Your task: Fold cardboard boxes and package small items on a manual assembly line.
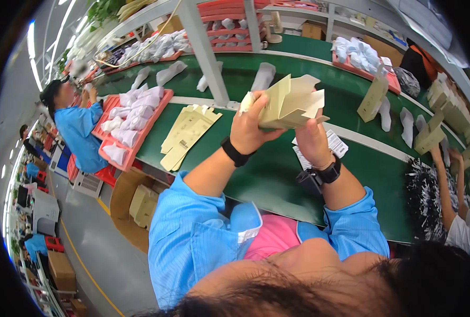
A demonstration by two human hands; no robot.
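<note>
So I'm over a long green conveyor table (277, 174) on a packing line. Left of the half-folded tan carton (290, 103) sits a red tray (140, 134) of white pieces, and closer in a stack of flat tan blanks (185, 134). The carton is held up above the belt: my left hand (253, 127) is wrapped around its left side, and my right hand (311, 140) pinches it from underneath.

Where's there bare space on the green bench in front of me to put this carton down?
Open green surface lies under both hands, between the stack of flat cartons and the white label sheets. Left hand and right hand hold the folded carton above it. Crowded: the pink tray on the left, and the upright cartons on the right.
</note>
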